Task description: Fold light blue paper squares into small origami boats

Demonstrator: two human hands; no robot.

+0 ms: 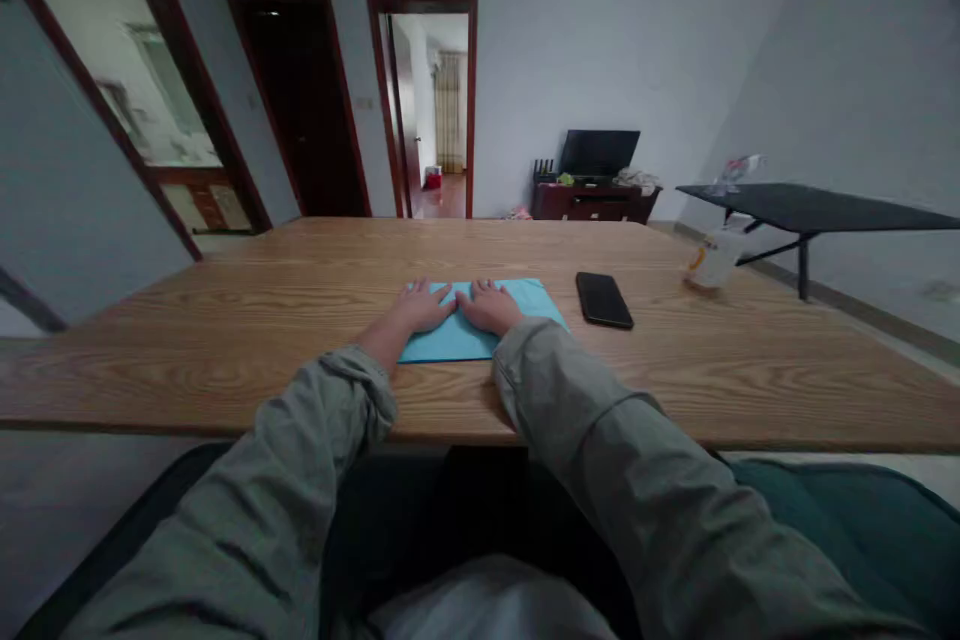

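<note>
A light blue folded sheet (454, 348), whose material I cannot tell, lies flat on the wooden table in front of me. My left hand (424, 306) rests palm down on its left part, fingers stretched forward. Beside it, my right hand (487, 306) presses flat on the middle of the sheet, with the thumbs of both hands close together. Neither hand grips anything. Parts of the sheet under my palms and right sleeve are hidden. To the right of the sheet, apart from it, lies a black phone (604, 300).
The wooden table (247, 340) spreads wide to both sides, its near edge just before my lap. At the right stand a clear plastic packet (712, 260) and, beyond, a black folding table (810, 207). A television (599, 153) sits on a dark cabinet (589, 204) by the wall.
</note>
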